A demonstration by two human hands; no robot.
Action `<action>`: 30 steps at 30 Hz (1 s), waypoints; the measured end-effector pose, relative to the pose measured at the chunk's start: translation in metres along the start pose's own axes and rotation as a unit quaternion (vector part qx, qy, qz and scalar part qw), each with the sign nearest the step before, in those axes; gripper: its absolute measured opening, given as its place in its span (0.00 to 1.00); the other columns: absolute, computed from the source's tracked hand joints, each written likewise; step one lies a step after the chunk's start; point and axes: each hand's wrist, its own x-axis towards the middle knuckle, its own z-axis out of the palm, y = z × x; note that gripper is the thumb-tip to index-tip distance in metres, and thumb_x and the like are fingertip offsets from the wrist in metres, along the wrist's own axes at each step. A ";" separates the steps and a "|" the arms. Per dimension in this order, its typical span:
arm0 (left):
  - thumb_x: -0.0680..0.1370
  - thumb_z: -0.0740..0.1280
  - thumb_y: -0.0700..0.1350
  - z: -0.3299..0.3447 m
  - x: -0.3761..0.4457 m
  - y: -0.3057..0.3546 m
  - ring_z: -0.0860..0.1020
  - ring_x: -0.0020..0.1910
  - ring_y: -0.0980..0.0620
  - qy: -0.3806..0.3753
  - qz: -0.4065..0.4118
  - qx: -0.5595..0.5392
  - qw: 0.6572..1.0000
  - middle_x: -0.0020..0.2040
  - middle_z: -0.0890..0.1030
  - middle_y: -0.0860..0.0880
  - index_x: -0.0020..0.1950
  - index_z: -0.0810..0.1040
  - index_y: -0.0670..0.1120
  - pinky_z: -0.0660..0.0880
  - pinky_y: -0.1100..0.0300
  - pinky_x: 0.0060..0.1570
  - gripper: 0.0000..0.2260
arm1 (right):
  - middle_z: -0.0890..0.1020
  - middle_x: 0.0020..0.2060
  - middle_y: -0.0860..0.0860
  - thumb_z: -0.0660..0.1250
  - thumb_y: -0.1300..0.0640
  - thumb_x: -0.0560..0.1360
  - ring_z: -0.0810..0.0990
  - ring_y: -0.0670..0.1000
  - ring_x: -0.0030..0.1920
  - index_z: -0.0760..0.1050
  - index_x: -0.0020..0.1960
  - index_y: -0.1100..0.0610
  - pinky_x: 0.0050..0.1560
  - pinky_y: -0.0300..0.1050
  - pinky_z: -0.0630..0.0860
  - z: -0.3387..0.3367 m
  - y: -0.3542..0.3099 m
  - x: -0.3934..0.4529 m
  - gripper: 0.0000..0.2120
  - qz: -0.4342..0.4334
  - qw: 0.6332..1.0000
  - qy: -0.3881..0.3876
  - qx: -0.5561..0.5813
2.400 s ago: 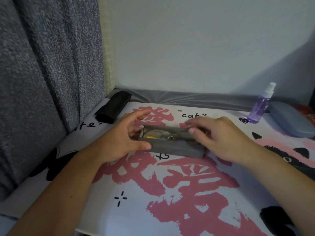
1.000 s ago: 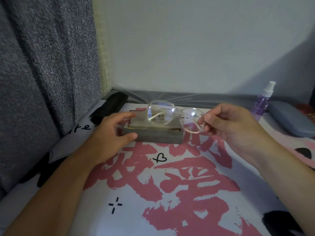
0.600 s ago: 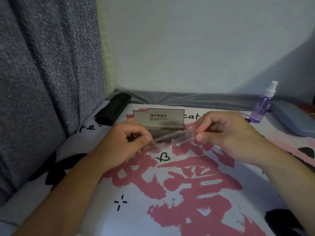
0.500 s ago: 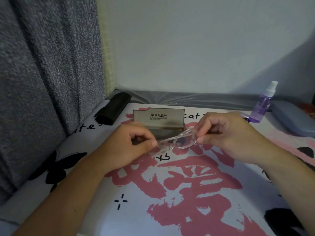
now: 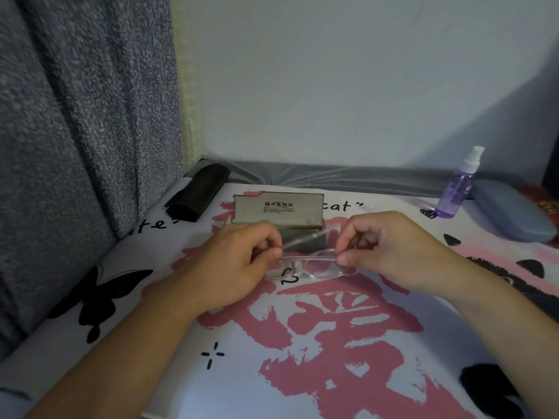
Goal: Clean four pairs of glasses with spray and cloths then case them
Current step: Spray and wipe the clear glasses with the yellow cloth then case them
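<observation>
A pair of clear-framed glasses (image 5: 314,264) hangs just above the printed bedsheet, in front of an open grey case (image 5: 279,211) whose lid stands upright. My left hand (image 5: 239,264) pinches the frame's left end and my right hand (image 5: 384,246) pinches its right end. One temple arm sticks out towards the case. A purple spray bottle (image 5: 458,190) with a white nozzle stands at the far right.
A black soft case (image 5: 198,192) lies at the back left by the grey curtain (image 5: 75,146). A blue-grey hard case (image 5: 511,210) lies right of the spray bottle. The wall runs close behind.
The grey case was opened and my right hand lifted the clear glasses out. Both hands then took the frame and brought it down in front of the case.
</observation>
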 end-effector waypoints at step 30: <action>0.82 0.64 0.51 0.020 0.039 0.094 0.76 0.28 0.53 -0.009 -0.150 -0.218 0.964 0.35 0.81 0.51 0.51 0.79 0.58 0.75 0.57 0.33 0.04 | 0.82 0.35 0.50 0.68 0.58 0.79 0.79 0.54 0.39 0.81 0.41 0.53 0.41 0.46 0.72 -0.068 0.021 -0.089 0.08 0.190 0.908 0.366 -0.070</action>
